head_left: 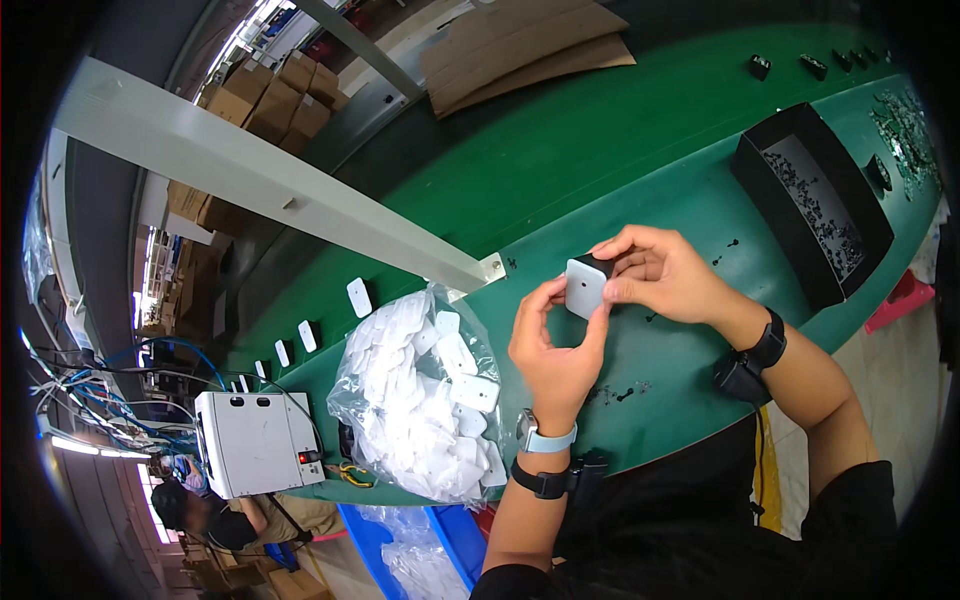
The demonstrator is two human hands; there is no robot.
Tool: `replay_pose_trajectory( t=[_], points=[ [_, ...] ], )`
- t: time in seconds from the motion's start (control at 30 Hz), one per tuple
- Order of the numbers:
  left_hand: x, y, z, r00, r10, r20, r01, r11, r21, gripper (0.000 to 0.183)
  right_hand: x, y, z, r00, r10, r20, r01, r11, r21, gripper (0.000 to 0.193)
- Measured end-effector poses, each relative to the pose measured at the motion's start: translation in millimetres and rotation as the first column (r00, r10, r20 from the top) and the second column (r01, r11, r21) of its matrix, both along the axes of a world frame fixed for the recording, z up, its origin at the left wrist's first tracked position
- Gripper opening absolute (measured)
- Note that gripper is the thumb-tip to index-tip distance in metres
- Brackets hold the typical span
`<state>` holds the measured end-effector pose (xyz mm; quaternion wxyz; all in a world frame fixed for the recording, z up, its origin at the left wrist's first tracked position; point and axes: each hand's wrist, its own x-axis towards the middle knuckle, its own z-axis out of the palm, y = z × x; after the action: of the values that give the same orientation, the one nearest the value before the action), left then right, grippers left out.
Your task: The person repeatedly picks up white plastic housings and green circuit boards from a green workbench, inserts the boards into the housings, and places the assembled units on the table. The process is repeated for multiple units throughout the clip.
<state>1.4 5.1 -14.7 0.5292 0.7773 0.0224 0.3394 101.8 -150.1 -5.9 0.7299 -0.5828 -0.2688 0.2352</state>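
Both hands hold a small black housing with a white rounded cover (584, 287) on its face, raised above the green table; a dark hole shows in the cover. My left hand (556, 365) pinches its left and lower edges between thumb and fingers. From the other side, my right hand (672, 277) grips the black body, its thumb at the cover's right edge. Beside my left hand lies an open clear plastic bag (345, 395) heaped with loose white covers (415, 405). Several tiny black parts (625, 393) are scattered on the table below my hands.
A black tray (765, 205) of small black parts stands at right, near a pile of small greenish pieces (905, 135). White-faced units (307, 336) line the green belt at left. A white machine (258, 440), metal post (300, 190) and cardboard sheets (520, 45) surround the workspace. Someone sits far left.
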Motion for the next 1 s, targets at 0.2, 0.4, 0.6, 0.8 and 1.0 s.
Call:
replay_pose_trajectory(
  t=[0.2, 0.4, 0.6, 0.8, 1.0],
  points=[
    [0, -3, 6, 1.0, -0.02, -0.008, 0.021, 0.994, 0.107, 0.043, -5, 7, -6, 0.998, -0.051, 0.023, 0.05, 0.999, 0.013, 0.042],
    [3, 5, -8, 0.961, -0.26, -0.097, 0.198, 0.887, -0.416, 0.038, -1, 0, -1, 0.999, -0.011, 0.051, 0.007, 0.997, 0.08, 0.04],
    [3, 3, -16, 0.964, -0.201, -0.171, 0.135, 0.932, -0.335, 0.034, 3, 1, -8, 0.975, 0.032, 0.222, -0.037, 0.999, 0.018, 0.04],
    [4, 6, -11, 0.985, -0.085, -0.152, 0.002, 0.879, -0.476, 0.034, 11, 24, 6, 0.992, 0.087, 0.094, -0.084, 0.995, -0.045, 0.038],
    [1, 9, 6, 0.981, 0.177, 0.074, -0.166, 0.977, -0.132, 0.028, 117, 90, -4, 0.955, 0.077, 0.288, 0.05, 0.911, -0.41, 0.031]
  ],
)
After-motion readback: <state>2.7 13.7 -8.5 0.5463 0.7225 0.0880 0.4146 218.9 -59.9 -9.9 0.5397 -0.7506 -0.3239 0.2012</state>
